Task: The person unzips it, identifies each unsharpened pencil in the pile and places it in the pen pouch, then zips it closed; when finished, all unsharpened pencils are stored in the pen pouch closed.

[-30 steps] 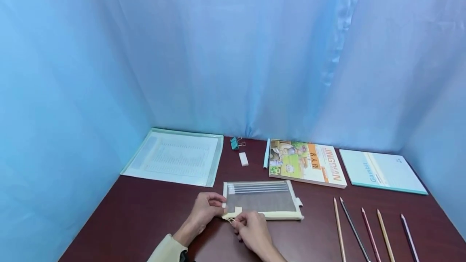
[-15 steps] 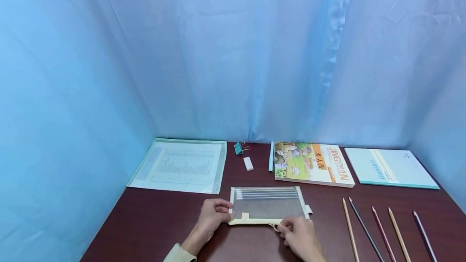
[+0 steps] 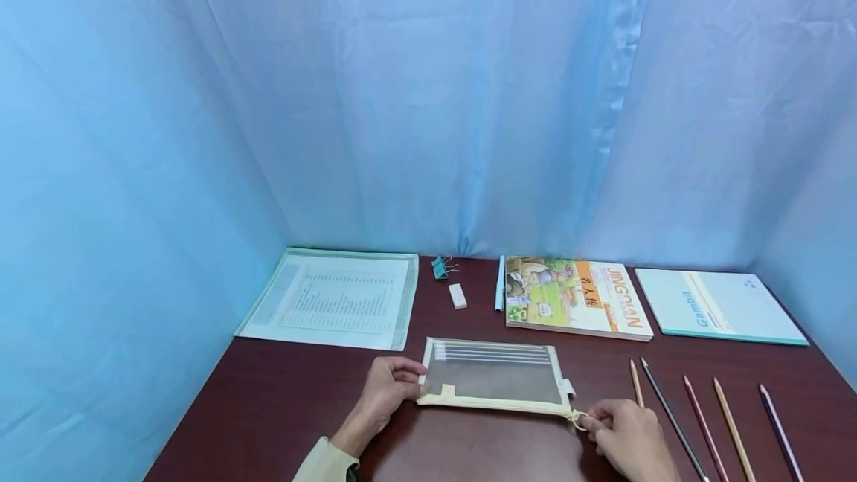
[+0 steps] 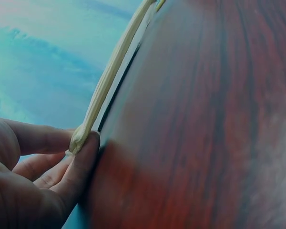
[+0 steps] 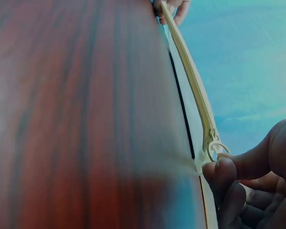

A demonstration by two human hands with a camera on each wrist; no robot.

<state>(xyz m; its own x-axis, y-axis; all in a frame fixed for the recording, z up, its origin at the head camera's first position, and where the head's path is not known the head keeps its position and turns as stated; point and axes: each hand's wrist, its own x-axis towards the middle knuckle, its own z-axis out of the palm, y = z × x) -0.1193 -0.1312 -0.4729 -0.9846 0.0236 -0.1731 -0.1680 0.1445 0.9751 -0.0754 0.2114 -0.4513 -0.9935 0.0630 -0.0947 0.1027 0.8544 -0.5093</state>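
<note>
A see-through mesh zip pouch [image 3: 495, 378] with a cream border lies mid-table, several thin sticks with white ends showing along its far side. My left hand [image 3: 388, 393] pinches its near left corner between thumb and fingers; the left wrist view shows the cream zip edge [image 4: 107, 81] between them. At the pouch's near right corner, my right hand [image 3: 629, 434] pinches the ring-shaped zipper pull [image 3: 576, 419]. In the right wrist view the ring [image 5: 212, 150] is at the zip's near end, partly covered by fingertips.
Right of the pouch lie several coloured pencils [image 3: 699, 422]. Along the back are a document folder [image 3: 335, 300], binder clip [image 3: 440, 268], eraser [image 3: 458, 296], pale blue pen [image 3: 499, 285], illustrated book [image 3: 569, 300] and notebook [image 3: 719, 307]. Blue curtains [image 3: 428, 95] border the table.
My right hand has drawn the zipper pull rightward along the pouch's near edge, from the left corner to the right corner. My left hand keeps its pinch on the left corner.
</note>
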